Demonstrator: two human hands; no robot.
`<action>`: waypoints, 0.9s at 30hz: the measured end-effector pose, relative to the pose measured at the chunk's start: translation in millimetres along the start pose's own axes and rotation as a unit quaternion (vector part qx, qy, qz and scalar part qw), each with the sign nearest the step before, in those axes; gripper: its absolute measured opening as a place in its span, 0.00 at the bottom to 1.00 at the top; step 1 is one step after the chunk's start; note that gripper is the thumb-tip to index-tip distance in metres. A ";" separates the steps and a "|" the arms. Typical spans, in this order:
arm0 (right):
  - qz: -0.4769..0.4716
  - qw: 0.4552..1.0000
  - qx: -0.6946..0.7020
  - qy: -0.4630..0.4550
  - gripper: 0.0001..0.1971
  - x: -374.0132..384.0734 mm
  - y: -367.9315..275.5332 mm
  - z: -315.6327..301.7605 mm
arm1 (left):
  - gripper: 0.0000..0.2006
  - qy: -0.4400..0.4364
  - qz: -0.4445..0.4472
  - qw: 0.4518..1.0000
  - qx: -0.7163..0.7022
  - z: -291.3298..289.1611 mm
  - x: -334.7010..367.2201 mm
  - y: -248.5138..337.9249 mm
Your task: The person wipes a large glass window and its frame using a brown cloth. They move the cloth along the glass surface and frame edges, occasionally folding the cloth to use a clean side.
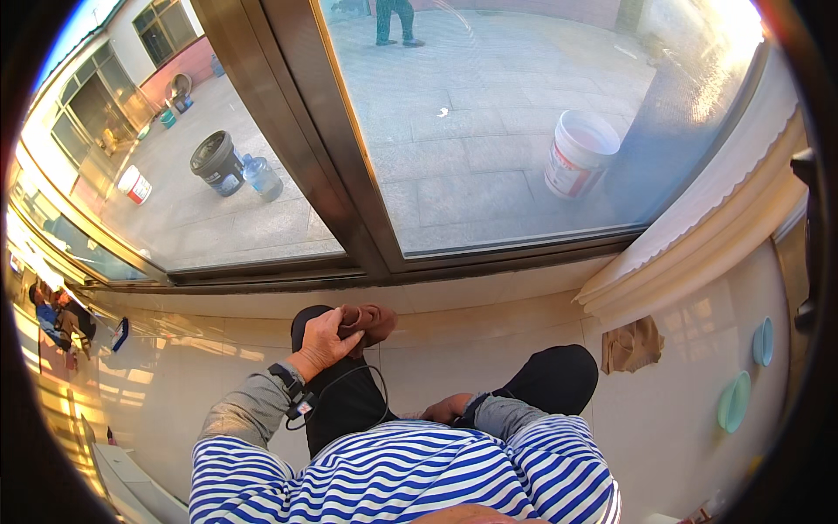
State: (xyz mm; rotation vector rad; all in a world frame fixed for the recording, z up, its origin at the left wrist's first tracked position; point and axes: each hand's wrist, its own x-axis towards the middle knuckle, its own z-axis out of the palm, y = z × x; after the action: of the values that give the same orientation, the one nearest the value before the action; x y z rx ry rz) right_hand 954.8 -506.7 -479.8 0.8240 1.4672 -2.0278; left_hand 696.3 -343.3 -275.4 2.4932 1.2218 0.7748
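Note:
My left hand [321, 345] is closed on a reddish-brown cloth [380, 323], over my left knee and close to the low wall under the window. The cloth is bunched, and its far end hangs past my fingers. A strap with a small black device [301, 403] sits on my left wrist, and a dark cable loops from it across my thigh. Down by my lap, between my bent legs, is my right hand [447, 409]. It lies in shadow with its fingers mostly hidden, and I see nothing held in it.
A large window with a dark frame [349, 175] stands ahead. Right of me a crumpled tan cloth [633, 345] lies on the tiled floor, with a green basin [734, 403] and a blue basin [763, 342] beyond. A pale curtain [698, 231] hangs at the right. Outdoors are buckets and a person.

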 end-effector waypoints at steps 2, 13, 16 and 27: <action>0.001 1.000 -0.014 0.004 0.30 5.4 -3.5 1.4 | 0.18 -0.034 0.034 0.999 -0.009 -2.9 8.4 5.6; 0.072 0.994 -0.063 0.055 0.26 20.8 -12.2 10.0 | 0.16 -0.196 0.160 0.967 -0.035 36.5 61.1 12.4; 0.047 0.992 -0.085 0.075 0.25 8.5 -12.0 7.2 | 0.14 -0.231 0.134 0.963 -0.046 35.8 65.0 18.9; 0.002 0.998 0.015 0.061 0.25 -45.6 74.0 -25.9 | 0.16 -0.188 0.071 0.975 -0.096 74.1 109.2 32.5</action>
State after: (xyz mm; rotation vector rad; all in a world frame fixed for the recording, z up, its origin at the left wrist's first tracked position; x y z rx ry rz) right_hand 1042.8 -501.5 -501.2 0.9788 1.5014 -2.0325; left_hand 814.5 -276.8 -283.9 2.4383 0.8056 0.3995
